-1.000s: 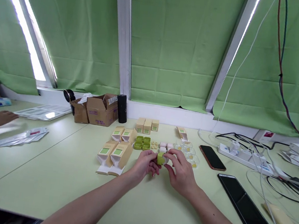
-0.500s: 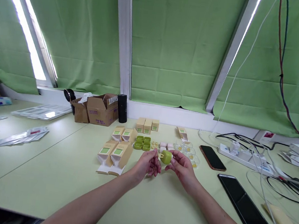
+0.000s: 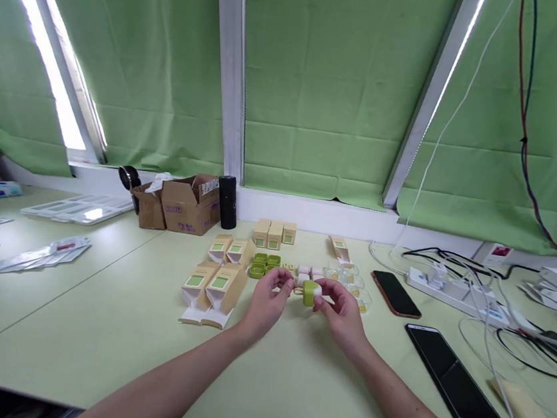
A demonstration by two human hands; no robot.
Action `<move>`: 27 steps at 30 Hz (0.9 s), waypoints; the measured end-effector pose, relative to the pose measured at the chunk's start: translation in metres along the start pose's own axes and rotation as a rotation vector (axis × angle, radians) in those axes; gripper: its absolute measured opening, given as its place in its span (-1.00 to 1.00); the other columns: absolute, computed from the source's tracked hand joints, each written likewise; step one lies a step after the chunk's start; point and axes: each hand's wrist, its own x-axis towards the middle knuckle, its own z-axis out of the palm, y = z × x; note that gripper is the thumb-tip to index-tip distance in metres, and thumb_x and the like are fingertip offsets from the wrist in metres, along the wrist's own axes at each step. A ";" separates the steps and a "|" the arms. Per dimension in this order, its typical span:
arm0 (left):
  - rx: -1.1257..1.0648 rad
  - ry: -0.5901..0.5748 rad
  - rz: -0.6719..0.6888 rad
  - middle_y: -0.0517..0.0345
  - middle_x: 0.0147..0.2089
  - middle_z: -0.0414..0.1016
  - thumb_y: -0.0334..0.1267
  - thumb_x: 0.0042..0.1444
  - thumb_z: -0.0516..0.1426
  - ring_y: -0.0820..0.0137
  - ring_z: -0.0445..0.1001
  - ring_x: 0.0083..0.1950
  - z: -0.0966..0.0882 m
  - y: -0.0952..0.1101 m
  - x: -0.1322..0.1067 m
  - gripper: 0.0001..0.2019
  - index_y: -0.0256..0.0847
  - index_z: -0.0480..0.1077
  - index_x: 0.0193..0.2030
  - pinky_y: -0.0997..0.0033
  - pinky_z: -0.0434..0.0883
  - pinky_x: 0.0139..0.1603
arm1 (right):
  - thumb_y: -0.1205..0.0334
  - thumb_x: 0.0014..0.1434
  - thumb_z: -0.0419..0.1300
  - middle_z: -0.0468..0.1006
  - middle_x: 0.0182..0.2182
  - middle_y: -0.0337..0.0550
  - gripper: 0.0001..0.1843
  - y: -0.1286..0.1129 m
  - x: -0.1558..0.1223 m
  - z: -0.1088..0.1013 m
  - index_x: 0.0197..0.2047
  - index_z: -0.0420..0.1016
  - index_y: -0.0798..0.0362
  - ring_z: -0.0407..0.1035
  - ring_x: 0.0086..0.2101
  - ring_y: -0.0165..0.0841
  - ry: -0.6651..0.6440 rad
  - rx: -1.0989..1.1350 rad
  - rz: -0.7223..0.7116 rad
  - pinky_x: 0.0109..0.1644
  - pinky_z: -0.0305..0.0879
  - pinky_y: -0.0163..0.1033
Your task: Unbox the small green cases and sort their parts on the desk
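Note:
My right hand is closed on the white end of a small green and white case, held sideways above the table. From the case's left side sticks out a pale loop, and the fingertips of my left hand are pinched at its end. Just behind the hands are square green cups, pinkish-white blocks and tiny yellowish pieces, partly hidden by my fingers. Clear round pieces with yellow centres lie beyond my right hand.
Opened cream boxes stand left of my hands, and closed small boxes behind. Further back are a cardboard carton and a black cylinder. On the right lie two phones, a power strip and tangled cables.
The case has turned, so more of its white end shows. My left hand has shifted slightly left and its fingers now pinch at the loop's end.

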 end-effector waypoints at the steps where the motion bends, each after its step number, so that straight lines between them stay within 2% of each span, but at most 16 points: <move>1: 0.030 -0.018 0.017 0.05 -0.20 0.51 0.04 0.20 0.24 0.38 0.46 -0.25 0.001 0.000 -0.001 -0.68 -0.19 0.41 -0.18 0.49 0.34 -0.40 | -0.03 0.28 0.29 0.55 -0.14 -0.06 -0.67 -0.001 -0.001 0.000 0.01 0.50 -0.01 0.47 -0.20 -0.25 0.007 -0.101 -0.065 -0.16 0.52 -0.12; 3: 0.080 -0.070 0.042 0.02 -0.14 0.52 0.01 0.24 0.22 0.33 0.48 -0.15 0.002 0.001 -0.004 -0.70 -0.19 0.43 -0.11 0.47 0.36 -0.34 | 0.07 0.35 0.21 0.51 -0.03 -0.01 -0.73 -0.003 -0.004 0.000 0.06 0.47 -0.04 0.45 -0.08 -0.19 0.006 -0.300 -0.208 -0.08 0.52 -0.08; 6: 0.147 -0.141 0.066 -0.02 -0.06 0.52 -0.02 0.25 0.21 0.29 0.48 -0.09 0.003 0.002 -0.008 -0.69 -0.19 0.43 -0.02 0.46 0.38 -0.32 | 0.20 0.37 0.15 0.49 0.04 0.04 -0.70 -0.007 -0.007 0.000 0.15 0.39 -0.06 0.42 0.03 -0.12 -0.012 -0.520 -0.394 0.05 0.50 0.04; 9: 0.178 -0.175 0.069 -0.06 0.00 0.53 -0.03 0.25 0.22 0.27 0.48 -0.07 0.003 0.001 -0.010 -0.65 -0.19 0.43 0.06 0.45 0.40 -0.34 | 0.27 0.36 0.13 0.49 0.05 0.06 -0.62 -0.009 -0.008 -0.001 0.22 0.33 -0.08 0.40 0.07 -0.08 -0.034 -0.626 -0.491 0.10 0.48 0.09; 13: 0.163 -0.209 0.051 -0.06 0.01 0.55 -0.02 0.27 0.21 0.29 0.50 -0.10 0.003 -0.002 -0.010 -0.63 -0.17 0.43 0.11 0.50 0.39 -0.42 | 0.33 0.36 0.13 0.51 0.02 0.05 -0.58 -0.008 -0.008 -0.001 0.25 0.30 -0.08 0.42 0.03 -0.10 -0.040 -0.666 -0.544 0.04 0.50 0.05; 17: 0.055 -0.248 -0.003 -0.10 0.04 0.53 0.06 0.26 0.22 0.32 0.52 -0.16 0.005 -0.001 -0.010 -0.56 -0.19 0.42 0.13 0.50 0.44 -0.46 | 0.36 0.36 0.12 0.52 -0.01 0.03 -0.57 -0.008 -0.007 0.000 0.26 0.28 -0.08 0.41 -0.02 -0.13 -0.032 -0.674 -0.586 0.02 0.50 0.03; 22: -0.167 -0.276 -0.075 -0.09 -0.03 0.53 0.14 0.14 0.31 0.33 0.54 -0.20 0.005 0.004 -0.008 -0.46 -0.25 0.42 0.07 0.35 0.59 -0.35 | 0.36 0.34 0.17 0.49 0.05 0.07 -0.51 -0.014 -0.008 -0.001 0.30 0.25 -0.06 0.39 0.04 -0.09 -0.004 -0.680 -0.620 0.04 0.48 0.06; 27: -0.264 -0.262 -0.100 -0.06 -0.10 0.54 0.10 0.12 0.35 0.33 0.54 -0.22 0.004 0.002 -0.006 -0.46 -0.28 0.44 0.06 0.30 0.61 -0.30 | 0.34 0.32 0.18 0.47 0.09 0.10 -0.47 -0.018 -0.008 -0.003 0.33 0.27 -0.04 0.37 0.09 -0.04 0.009 -0.762 -0.647 0.10 0.47 0.13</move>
